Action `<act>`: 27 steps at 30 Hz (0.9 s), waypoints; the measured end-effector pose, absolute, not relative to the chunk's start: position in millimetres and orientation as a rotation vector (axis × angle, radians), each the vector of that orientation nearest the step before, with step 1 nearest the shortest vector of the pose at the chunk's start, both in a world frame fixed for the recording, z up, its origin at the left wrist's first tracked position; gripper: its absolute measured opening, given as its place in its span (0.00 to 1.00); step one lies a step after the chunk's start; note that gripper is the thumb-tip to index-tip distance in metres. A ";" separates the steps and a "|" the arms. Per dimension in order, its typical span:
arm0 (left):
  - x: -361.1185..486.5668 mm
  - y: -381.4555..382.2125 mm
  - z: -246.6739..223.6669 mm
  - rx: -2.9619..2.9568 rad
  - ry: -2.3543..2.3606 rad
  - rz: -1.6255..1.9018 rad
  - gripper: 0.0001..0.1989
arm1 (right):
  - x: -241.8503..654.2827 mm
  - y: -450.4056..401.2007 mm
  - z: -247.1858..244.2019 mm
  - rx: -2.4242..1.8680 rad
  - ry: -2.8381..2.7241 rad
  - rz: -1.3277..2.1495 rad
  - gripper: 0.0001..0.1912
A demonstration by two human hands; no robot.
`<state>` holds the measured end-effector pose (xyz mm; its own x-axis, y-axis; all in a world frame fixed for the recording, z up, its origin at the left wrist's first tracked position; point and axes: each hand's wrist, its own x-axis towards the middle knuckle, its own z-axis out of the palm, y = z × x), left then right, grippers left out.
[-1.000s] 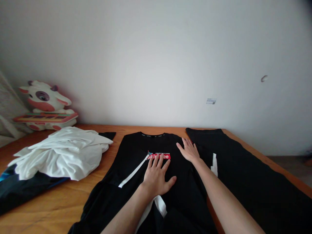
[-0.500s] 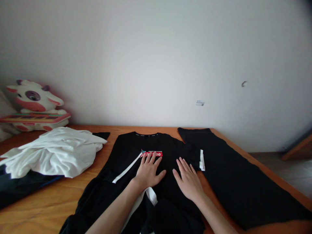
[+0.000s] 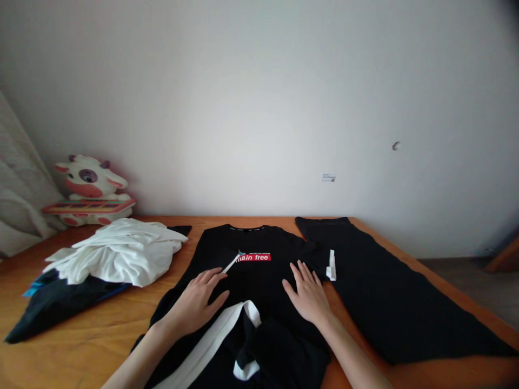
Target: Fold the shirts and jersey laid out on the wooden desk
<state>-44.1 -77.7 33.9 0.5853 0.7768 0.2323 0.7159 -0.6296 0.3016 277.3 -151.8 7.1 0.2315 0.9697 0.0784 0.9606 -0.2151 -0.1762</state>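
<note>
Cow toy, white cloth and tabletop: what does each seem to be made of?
Cow toy: probably moulded plastic, smooth and rigid-looking.
White cloth: soft, matte fabric, perhaps cotton, crumpled in loose folds.
Tabletop: wood or veneer, slight sheen, with visible grain.

Cut-off cloth, unreadable label.
The bottom edge crops the black T-shirt with red chest print (image 3: 270, 289) and long white fabric strip (image 3: 211, 337); the left hand (image 3: 198, 300) partly hides narrow white trim (image 3: 232, 262); the small wall label's (image 3: 328, 178) text is illegible.
</note>
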 end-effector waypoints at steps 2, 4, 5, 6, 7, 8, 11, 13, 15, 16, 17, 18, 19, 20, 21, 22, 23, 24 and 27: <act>-65.1 -74.8 26.7 2.650 1.400 0.444 0.28 | 275.2 -155.9 6.7 -2.354 -1.806 0.026 0.37; -75.4 -71.3 21.1 2.654 1.466 0.346 0.31 | 273.4 -162.4 6.2 -2.402 -1.805 0.024 0.38; -76.2 -69.9 20.2 2.654 1.483 0.295 0.32 | 272.8 -166.3 6.0 -2.417 -1.818 0.038 0.39; -74.2 -68.8 21.0 2.651 1.505 0.246 0.32 | 272.2 -170.2 5.8 -2.430 -1.828 0.046 0.41; -69.6 -67.6 23.4 2.645 1.536 0.199 0.33 | 271.7 -174.1 5.6 -2.443 -1.826 0.038 0.42; -62.9 -66.0 27.1 2.636 1.575 0.156 0.33 | 271.1 -177.8 5.6 -2.455 -1.815 0.011 0.42; -34.4 -55.4 40.9 2.629 1.657 0.118 0.31 | 270.7 -186.4 6.4 -2.417 -1.785 -0.145 0.34; -13.3 -42.5 46.5 2.629 1.654 0.152 0.30 | 274.0 -189.9 7.7 -2.351 -1.766 -0.225 0.27; 4.8 -27.0 45.8 2.600 1.653 0.187 0.32 | 282.1 -191.9 9.7 -2.334 -1.702 -0.228 0.24; 11.8 -19.4 43.0 2.574 1.667 0.187 0.34 | 287.7 -192.4 11.1 -2.348 -1.660 -0.197 0.24; 17.0 -12.4 38.8 2.541 1.691 0.170 0.35 | 293.8 -192.6 12.8 -2.369 -1.617 -0.149 0.23; 20.4 -6.3 33.7 2.514 1.716 0.147 0.36 | 299.9 -192.4 14.9 -2.390 -1.584 -0.091 0.22; 22.3 -1.4 28.0 2.498 1.739 0.125 0.37 | 305.2 -192.0 17.3 -2.409 -1.565 -0.028 0.22; 22.7 2.4 22.3 2.491 1.759 0.110 0.37 | 309.4 -191.1 20.1 -2.425 -1.565 0.028 0.22; 22.2 5.2 17.1 2.491 1.772 0.105 0.38 | 312.1 -189.8 23.1 -2.438 -1.583 0.067 0.21; 21.1 7.1 12.6 2.499 1.777 0.113 0.38 | 313.3 -188.1 26.3 -2.455 -1.614 0.087 0.21; 19.8 8.3 9.2 2.510 1.780 0.130 0.39 | 313.4 -186.1 29.5 -2.473 -1.655 0.094 0.20; 18.6 8.9 7.0 2.518 1.779 0.144 0.39 | 312.7 -183.9 32.7 -2.490 -1.700 0.096 0.19; 17.2 8.6 6.8 2.522 1.777 0.143 0.39 | 312.4 -178.4 40.3 -2.523 -1.795 0.120 0.17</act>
